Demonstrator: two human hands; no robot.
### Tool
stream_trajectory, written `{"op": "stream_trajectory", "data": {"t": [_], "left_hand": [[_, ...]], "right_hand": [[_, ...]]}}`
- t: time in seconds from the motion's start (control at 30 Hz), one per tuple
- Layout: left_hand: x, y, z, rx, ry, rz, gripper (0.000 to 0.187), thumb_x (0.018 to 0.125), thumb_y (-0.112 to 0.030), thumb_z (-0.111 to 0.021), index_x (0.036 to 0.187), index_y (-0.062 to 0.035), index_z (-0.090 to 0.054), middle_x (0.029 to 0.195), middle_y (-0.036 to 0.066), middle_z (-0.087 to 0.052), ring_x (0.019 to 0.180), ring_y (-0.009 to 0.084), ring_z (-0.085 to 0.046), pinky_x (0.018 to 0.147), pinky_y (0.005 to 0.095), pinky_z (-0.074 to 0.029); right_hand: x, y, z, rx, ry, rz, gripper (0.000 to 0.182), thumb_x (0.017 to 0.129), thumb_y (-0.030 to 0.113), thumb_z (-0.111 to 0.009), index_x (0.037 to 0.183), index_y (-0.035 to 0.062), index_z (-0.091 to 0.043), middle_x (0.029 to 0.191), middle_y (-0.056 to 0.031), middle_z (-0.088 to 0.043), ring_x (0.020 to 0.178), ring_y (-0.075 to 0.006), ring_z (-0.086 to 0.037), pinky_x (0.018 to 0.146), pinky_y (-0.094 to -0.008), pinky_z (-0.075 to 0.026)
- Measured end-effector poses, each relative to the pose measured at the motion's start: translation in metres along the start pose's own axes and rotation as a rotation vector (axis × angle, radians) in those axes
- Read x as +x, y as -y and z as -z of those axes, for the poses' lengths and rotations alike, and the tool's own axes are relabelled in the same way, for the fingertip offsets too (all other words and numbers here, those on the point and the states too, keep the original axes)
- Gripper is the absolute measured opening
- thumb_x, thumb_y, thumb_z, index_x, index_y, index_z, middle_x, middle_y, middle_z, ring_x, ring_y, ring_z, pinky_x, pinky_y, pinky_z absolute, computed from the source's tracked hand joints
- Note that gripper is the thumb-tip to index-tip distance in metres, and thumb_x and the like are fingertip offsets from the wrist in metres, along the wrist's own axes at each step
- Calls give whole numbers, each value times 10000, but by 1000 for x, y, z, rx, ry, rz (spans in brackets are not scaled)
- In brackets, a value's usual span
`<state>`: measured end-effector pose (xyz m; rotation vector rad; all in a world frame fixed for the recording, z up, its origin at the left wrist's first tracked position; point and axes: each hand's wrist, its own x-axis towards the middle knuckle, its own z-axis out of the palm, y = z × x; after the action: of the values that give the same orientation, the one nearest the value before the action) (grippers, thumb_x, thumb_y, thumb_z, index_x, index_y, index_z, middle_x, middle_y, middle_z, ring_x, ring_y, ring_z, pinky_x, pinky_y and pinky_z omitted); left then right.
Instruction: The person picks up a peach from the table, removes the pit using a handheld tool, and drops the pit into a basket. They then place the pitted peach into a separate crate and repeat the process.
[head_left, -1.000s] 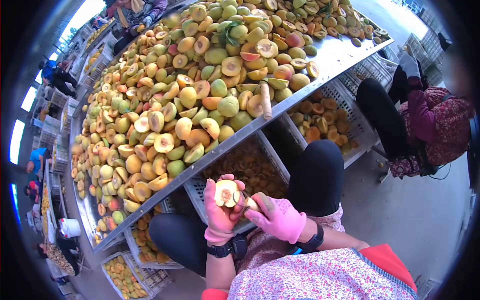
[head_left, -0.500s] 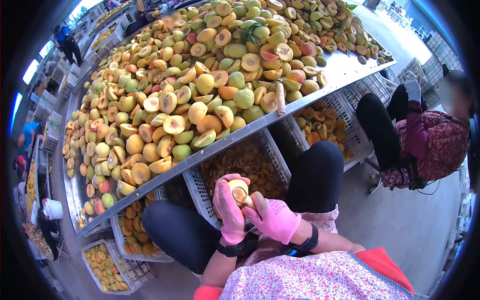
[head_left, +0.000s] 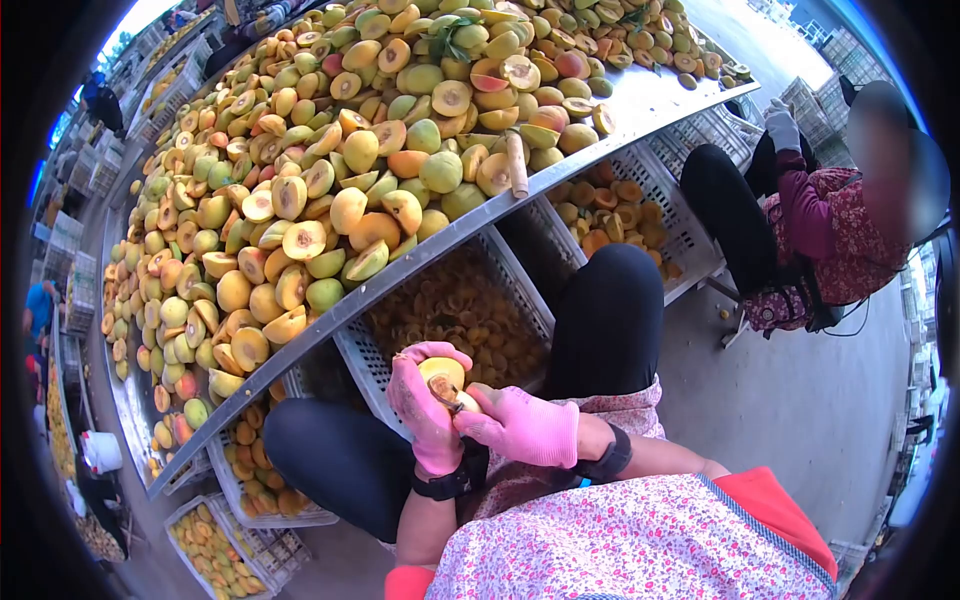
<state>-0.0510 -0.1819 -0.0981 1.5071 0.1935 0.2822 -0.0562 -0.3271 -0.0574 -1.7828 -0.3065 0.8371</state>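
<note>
My left hand (head_left: 428,410), in a dirt-marked pink glove, is closed around a halved yellow peach (head_left: 442,372), its cut face and brown pit hollow turned up. My right hand (head_left: 520,425), also in a pink glove, grips a small pitting tool (head_left: 466,402). Most of that tool is hidden by the fingers; its tip meets the brown centre of the peach half. Both hands are together above my lap, in front of a white crate (head_left: 370,375) holding peeled-looking scraps and pits.
A metal table (head_left: 400,255) bears a large heap of halved peaches (head_left: 300,240). A wooden-handled tool (head_left: 516,163) lies at its edge. Crates of peach halves (head_left: 612,215) stand beneath and at lower left (head_left: 215,550). A co-worker (head_left: 830,220) sits at right.
The camera view has shifted, so the table and heap sit further left and up. The peach half has tilted in my left hand, and the tool in my right hand works at its centre.
</note>
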Motion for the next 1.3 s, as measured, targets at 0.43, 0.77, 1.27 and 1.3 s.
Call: {"op": "stream_trajectory", "data": {"t": [0.43, 0.77, 1.27, 1.3], "left_hand": [[5, -8, 15, 133, 350, -121, 443, 1076, -322, -328, 792, -69, -555, 730, 55, -708, 625, 204, -649, 660, 337, -513], [4, -17, 1, -69, 306, 172, 546, 1094, -398, -289, 794, -42, -574, 699, 64, -697, 596, 177, -643, 643, 301, -513], [33, -8, -2, -489, 191, 432, 636, 1054, -619, -294, 1104, -66, -604, 910, 104, -690, 577, 135, -553, 505, 253, -418], [34, -11, 1, -471, 123, 458, 630, 1057, -605, -299, 1131, -61, -610, 928, 109, -699, 576, 138, -560, 498, 252, -422]], "right_hand": [[-9, -5, 21, 688, 482, -313, 372, 1095, 425, -466, 938, 96, -534, 648, 66, -421, 446, -20, -335, 376, -203, -243], [-3, -33, 19, 1000, 633, -168, 414, 1092, 483, -432, 960, 99, -510, 599, 77, -368, 398, -4, -275, 342, -189, -197], [2, -68, 40, 1277, 608, 56, 332, 1034, 353, -624, 886, 79, -508, 617, 48, -419, 398, -32, -319, 357, -213, -229], [4, -65, 39, 1121, 382, -163, 298, 1030, 347, -627, 881, 118, -508, 613, 61, -405, 404, -33, -317, 361, -219, -229]]}}
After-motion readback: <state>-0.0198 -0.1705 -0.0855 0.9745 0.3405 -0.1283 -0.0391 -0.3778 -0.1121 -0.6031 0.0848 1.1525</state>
